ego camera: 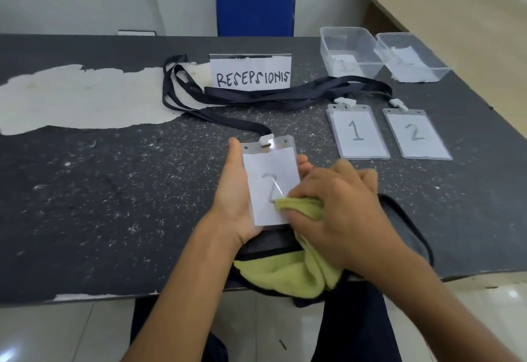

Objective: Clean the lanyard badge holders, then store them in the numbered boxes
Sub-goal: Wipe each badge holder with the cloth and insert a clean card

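A clear badge holder marked 2 [269,173] lies in my left hand [232,196], whose thumb and fingers curl round its edges, just above the table near the front edge. My right hand [339,207] grips a yellow-green cloth [293,270] and presses a bunched corner of it onto the holder's lower right. The holder's dark lanyard [228,119] trails back across the table. Two more holders lie flat at the right, one marked 1 [358,133], the other marked 2 [416,135]. Two clear plastic boxes [349,48] [410,56] stand at the back right with paper labels inside.
A paper sign reading RESEPSIONIS [251,72] stands at the back centre amid tangled dark lanyards [285,95]. The dark table [99,190] has a large worn pale patch at the left. A black pouch [399,213] lies under my right wrist. A wooden desk [456,11] adjoins at the far right.
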Demonstrator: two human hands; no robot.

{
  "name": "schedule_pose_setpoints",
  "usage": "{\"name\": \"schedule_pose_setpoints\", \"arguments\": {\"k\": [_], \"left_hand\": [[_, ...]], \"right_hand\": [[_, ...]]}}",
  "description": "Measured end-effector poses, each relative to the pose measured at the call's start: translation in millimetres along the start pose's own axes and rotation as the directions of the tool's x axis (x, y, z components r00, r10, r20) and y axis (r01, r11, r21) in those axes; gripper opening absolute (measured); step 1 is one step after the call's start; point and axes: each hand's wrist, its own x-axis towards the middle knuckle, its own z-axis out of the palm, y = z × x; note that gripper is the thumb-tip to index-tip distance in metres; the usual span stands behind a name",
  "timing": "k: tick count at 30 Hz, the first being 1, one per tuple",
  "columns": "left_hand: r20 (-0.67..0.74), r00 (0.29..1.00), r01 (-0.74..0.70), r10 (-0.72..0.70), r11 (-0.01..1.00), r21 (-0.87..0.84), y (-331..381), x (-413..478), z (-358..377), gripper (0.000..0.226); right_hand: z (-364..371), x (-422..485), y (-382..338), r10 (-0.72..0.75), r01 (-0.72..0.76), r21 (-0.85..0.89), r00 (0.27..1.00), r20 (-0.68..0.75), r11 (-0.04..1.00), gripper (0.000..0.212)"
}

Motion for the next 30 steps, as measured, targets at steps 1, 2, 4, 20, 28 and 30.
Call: {"name": "schedule_pose_setpoints", "arguments": {"k": [1,2,4,20,28,30], "left_hand": [[0.033,0.999,-0.005,0.006,1.000,-0.014,-0.1,0.6,-1.8,0.098],[0.027,1.000,-0.004,0.005,1.000,-0.031,-0.3,-0.3,-3.9,0.094],[0.029,1.000,0.009,-0.007,0.998,-0.065,0.6,-2.8,-5.4,0.092],[0.021,1.000,0.020,-0.020,1.000,-0.022,-0.2,-2.7,-2.9,0.101],[0.018,1.000,0.025,-0.024,0.999,-0.046,1.7,-6.0,-3.5,0.089],[0.028,0.998,0.057,-0.055,0.997,-0.048,2.2,-6.7,-3.5,0.096]], "right_hand": [[2.8,6.2,-2.8,0.003,-0.004,-0.026,0.999,-0.034,1.000,0.020],[6.4,11.4,-7.7,-0.007,0.005,-0.042,0.998,-0.062,0.999,0.018],[12.7,14.5,-14.8,-0.041,0.039,-0.032,0.997,-0.070,0.999,0.018],[2.1,-3.1,4.4,-0.043,0.043,-0.021,0.999,0.016,0.999,0.025],[17.4,16.4,-14.5,-0.051,0.046,-0.060,0.995,-0.086,0.997,0.023],[15.6,1.2,-9.4,-0.069,0.068,-0.024,0.996,-0.053,0.997,0.028]]}}
